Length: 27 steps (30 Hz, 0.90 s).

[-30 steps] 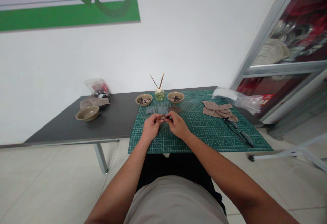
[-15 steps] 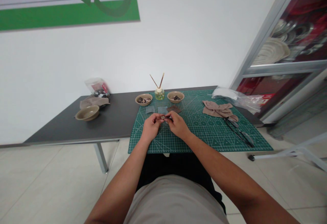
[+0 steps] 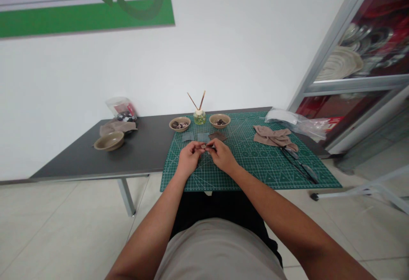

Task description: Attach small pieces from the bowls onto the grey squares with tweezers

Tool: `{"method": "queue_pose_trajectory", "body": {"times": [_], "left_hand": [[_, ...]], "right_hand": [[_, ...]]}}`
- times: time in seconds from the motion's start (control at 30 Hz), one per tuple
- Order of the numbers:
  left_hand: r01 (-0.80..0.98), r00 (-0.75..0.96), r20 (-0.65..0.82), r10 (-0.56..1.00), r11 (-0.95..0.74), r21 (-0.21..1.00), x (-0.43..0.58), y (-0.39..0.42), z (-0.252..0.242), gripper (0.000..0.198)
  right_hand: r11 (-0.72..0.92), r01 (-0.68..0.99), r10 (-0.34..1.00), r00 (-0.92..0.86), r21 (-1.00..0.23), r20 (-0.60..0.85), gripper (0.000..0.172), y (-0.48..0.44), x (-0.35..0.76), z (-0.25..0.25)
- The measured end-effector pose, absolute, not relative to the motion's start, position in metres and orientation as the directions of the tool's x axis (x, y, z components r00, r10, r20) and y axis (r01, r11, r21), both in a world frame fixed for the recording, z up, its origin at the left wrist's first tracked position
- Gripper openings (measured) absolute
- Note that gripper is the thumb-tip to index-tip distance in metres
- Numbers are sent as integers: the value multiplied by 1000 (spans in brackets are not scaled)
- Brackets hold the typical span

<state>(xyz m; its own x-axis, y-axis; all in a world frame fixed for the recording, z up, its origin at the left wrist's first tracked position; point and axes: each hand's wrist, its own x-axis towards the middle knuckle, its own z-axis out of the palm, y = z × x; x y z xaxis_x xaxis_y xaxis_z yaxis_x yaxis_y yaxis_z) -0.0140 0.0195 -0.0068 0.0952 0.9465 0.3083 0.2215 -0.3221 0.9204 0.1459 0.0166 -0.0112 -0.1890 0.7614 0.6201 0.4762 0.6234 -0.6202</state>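
a: what is new since a second ago?

b: almost nothing, as far as i can see from my seat far away. both hands have stayed in the same spot at the green mat (image 3: 252, 169). my view has slid just a tiny bit. the bowls and the cloth lie where they lay.

a: how is the left hand (image 3: 189, 156)?

b: it is curled in. the thumb and first finger are nearly closed, and they pinch one side of a small piece (image 3: 204, 146).

a: and the right hand (image 3: 223, 156)?

b: curled too. its thumb and first finger are close together on the other side of the piece. the tips of the two hands almost meet. i see something dark by the right fingers, but i cannot tell if it is part of the same piece.

a: what is the piece?

b: too small for me to tell. it looks brownish, and it is right between the fingertips.

a: what is near the hands?

b: just past them i see two blue-grey squares (image 3: 188, 137) and a brown patch (image 3: 218, 136) in a row. behind those are the left bowl (image 3: 180, 130) and the right bowl (image 3: 220, 127), each with little bits inside. a small jar (image 3: 200, 119) with two sticks stands between. a brown cloth (image 3: 271, 136) lies well off to the right.
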Motion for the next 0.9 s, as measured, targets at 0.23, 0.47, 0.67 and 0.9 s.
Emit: {"method": "queue_pose_trajectory", "body": {"times": [0.23, 0.47, 0.67, 0.9], "left_hand": [[211, 80, 314, 946, -323, 923, -13, 20, -8, 19], [207, 81, 304, 949, -315, 926, -13, 19, -6, 19], [202, 84, 297, 951, -308, 930, -13, 19, -6, 20], [211, 84, 301, 950, -312, 926, -13, 20, -7, 18]], "right_hand": [[634, 470, 755, -209, -613, 621, 4, 18, 146, -12], [631, 468, 758, -204, -619, 619, 3, 18, 146, -12], [628, 470, 760, -196, -620, 620, 3, 18, 146, -12], [622, 468, 763, -186, -627, 619, 2, 17, 146, -12]]}}
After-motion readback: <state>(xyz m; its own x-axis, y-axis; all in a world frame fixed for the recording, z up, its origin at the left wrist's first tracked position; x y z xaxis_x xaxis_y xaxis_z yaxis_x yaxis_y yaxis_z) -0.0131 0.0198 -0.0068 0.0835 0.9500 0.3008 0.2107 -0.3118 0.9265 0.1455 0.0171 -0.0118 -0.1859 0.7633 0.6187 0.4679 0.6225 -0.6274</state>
